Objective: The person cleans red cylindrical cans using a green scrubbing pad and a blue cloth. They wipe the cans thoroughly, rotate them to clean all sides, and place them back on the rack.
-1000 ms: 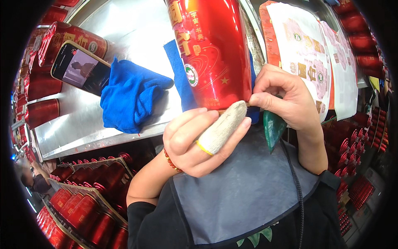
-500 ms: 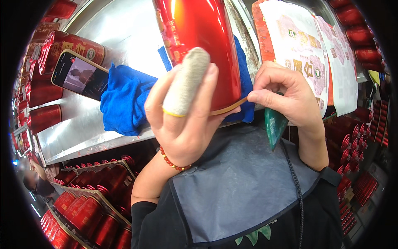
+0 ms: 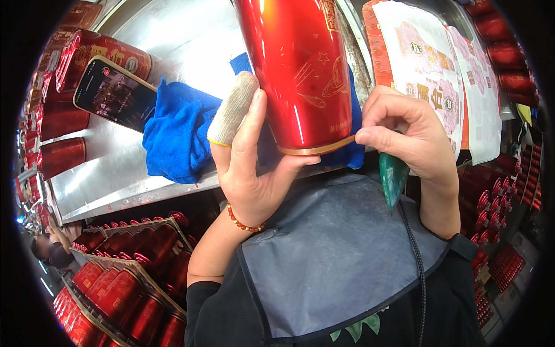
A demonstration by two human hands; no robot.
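Note:
My left hand (image 3: 251, 168) cups the lower end of a tall glossy red cylinder (image 3: 300, 75) with gold line drawings and a gold band at its rim. A cloth finger cot covers that hand's index finger, which lies along the cylinder's left side. My right hand (image 3: 404, 136) pinches the gold band at the cylinder's lower right edge. The same hand also holds a green flat scraper-like tool (image 3: 393, 176) pointing down. A grey apron (image 3: 335, 254) lies below both hands.
A blue cloth (image 3: 176, 136) and a phone (image 3: 113, 92) lie on the steel table (image 3: 110, 179). Printed label sheets (image 3: 439, 75) lie at the right. Red canisters (image 3: 63, 156) stand at left, several more fill cartons (image 3: 133, 272) below the table. Another person (image 3: 49, 248) crouches at lower left.
The red cylinder has turned in my hands, so the printed emblem side gave way to the gold-drawing side. My left hand shifted from the front to under its left side.

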